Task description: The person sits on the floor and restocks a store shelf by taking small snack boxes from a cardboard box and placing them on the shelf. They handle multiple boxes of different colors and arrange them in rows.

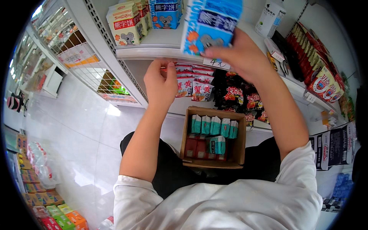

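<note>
My right hand (244,56) grips a blue biscuit pack (214,26) with a koala picture, by its lower right side. The pack is tilted and slightly blurred, in front of the upper shelf (161,51). My left hand (161,82) is raised at that shelf's front edge with its fingers curled; whether something is between them cannot be told. On the shelf stand cream biscuit packs (125,27) and more blue packs (165,15). Between my knees sits an open cardboard box (185,135) with teal packs (215,125) and red packs (195,148); one teal pack lies across the red ones.
Below the upper shelf are white-and-red snack bags (198,83) and black snack bags (234,92). To the right are a white bottle (270,18) and a row of red-and-cream packets (319,69). A wire mesh side panel (83,57) borders the left. Colourful cartons (63,217) stand at lower left.
</note>
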A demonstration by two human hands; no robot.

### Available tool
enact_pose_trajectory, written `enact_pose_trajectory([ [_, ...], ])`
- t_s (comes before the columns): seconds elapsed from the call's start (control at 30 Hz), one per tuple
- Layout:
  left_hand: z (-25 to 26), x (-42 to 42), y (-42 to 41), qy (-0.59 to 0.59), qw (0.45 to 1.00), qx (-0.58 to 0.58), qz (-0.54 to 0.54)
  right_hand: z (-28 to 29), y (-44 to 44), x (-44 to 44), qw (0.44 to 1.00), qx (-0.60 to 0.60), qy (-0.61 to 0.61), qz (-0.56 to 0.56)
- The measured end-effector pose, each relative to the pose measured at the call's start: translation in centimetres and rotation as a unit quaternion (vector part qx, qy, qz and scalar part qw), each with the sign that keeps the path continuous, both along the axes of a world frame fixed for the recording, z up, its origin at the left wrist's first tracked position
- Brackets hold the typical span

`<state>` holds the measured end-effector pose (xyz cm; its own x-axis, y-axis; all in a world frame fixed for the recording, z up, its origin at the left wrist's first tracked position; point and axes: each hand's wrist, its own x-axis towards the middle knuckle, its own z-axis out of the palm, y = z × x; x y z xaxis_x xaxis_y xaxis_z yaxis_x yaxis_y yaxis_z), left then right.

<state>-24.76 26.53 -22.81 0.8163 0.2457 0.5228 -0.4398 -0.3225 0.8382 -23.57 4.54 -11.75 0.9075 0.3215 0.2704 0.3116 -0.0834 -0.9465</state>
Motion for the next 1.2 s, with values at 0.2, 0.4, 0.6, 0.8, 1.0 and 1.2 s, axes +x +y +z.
enact_pose_trajectory([
  [0.2,-0.2,-0.5,-0.4,-0.035,0.997,0.071,-0.017,-1.4,4.4,8.9,0.976,-0.170,-0.102,-0.088],
  [0.4,0.0,-1.5,0.0,-0.058,0.989,0.139,-0.010,-2.0,7.2,12.0,0.907,-0.332,-0.200,-0.162],
  [0.6,-0.5,-1.9,0.6,-0.046,0.986,0.156,-0.020,-1.4,10.0,11.2,0.826,-0.492,-0.172,-0.215],
  [0.8,-1.2,-1.7,0.1,-0.051,0.980,0.184,-0.049,-0.9,10.4,11.5,0.819,-0.516,-0.162,-0.190],
  [1.0,-1.7,-2.1,-1.1,-0.054,0.956,0.250,-0.141,-2.0,6.4,13.2,0.902,-0.368,-0.198,-0.109],
  [1.2,-2.5,-3.8,-3.6,-0.056,0.884,0.387,-0.257,-1.2,-2.1,0.1,0.837,-0.267,-0.460,-0.132],
])
